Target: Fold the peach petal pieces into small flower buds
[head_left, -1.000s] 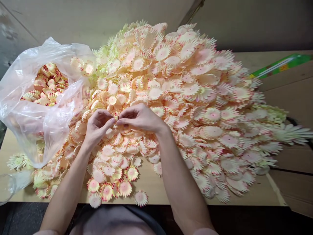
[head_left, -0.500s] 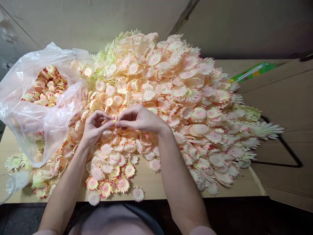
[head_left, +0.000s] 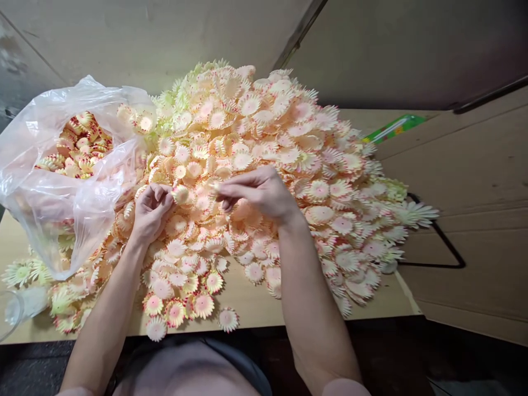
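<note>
My left hand [head_left: 152, 212] is closed, its thumb and finger pinching the edge of a small cream flower petal disc [head_left: 180, 194] with reddish tips. To its right, my right hand [head_left: 256, 192] is in a pinch, with a small pale piece [head_left: 215, 187] at the fingertips; its shape is too blurred to tell. A gap separates the two hands. Both are over a big heap of petal discs [head_left: 284, 157], cream, pink and pale green with toothed edges.
At the left a clear plastic bag [head_left: 94, 201] lies open with more petal discs inside. A clear container [head_left: 12, 313] sits at the table's left edge. Loose discs lie near the front edge. At the right are a green packet [head_left: 396, 127], cardboard [head_left: 466, 220] and a black metal bar [head_left: 449, 236].
My hands were together, pinching one small thing between them. Now they are apart: the right has moved right and up, while the left keeps a petal disc. The view has turned slightly.
</note>
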